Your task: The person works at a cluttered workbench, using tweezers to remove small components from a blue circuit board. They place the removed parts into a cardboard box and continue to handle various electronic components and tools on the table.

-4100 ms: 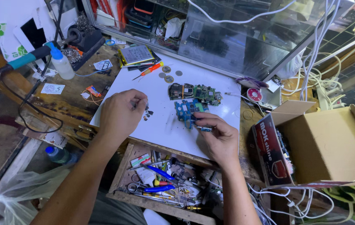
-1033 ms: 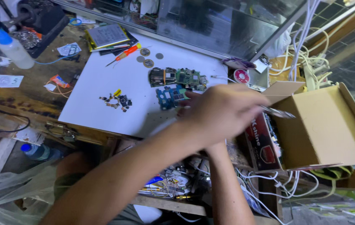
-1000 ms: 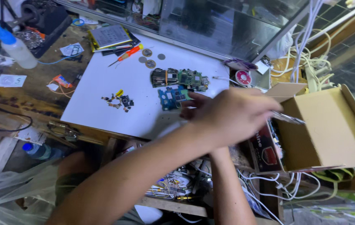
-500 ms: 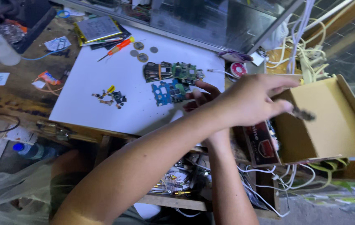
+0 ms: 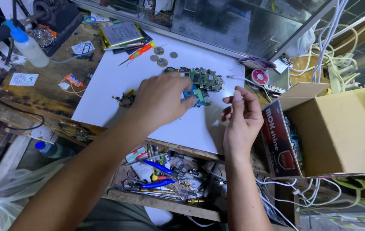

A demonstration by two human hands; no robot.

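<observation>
Just under the fingertips of the left hand lies the blue circuit board, on the white sheet; the fingers curl loosely above it, clamped on nothing visible. A green circuit board sits just beyond. To the right, the right hand hovers half-open, fingers apart and empty, near the cardboard box.

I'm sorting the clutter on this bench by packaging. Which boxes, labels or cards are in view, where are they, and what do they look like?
Cardboard box: right of the right hand, open, plain brown.
Printed carton: against the box's left wall, dark red and black with white lettering.
Small card: far left on the wooden bench, white with dark print.
Round sticker: beyond the white mat, red and white disc.
</observation>
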